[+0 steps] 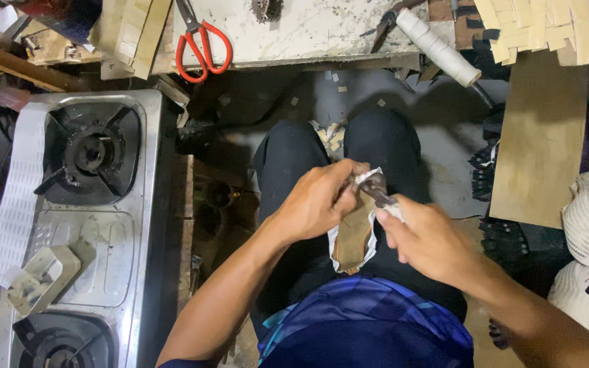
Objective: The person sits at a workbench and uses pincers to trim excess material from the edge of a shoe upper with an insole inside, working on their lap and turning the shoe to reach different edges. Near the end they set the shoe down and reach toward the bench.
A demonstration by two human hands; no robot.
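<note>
Blue shirt [366,327] at bottom centre; above it the left hand [318,201] pinches the white-edged tan piece [354,235] over the lap, and the right hand [427,238] grips a dark tool [376,187] against it. Gas stove [83,225] left, red scissors [202,44] on the desk [308,31] above.

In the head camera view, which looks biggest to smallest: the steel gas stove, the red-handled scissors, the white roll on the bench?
1. Steel gas stove, by far.
2. White roll and red-handled scissors look alike in size; I would not rank them.
</note>
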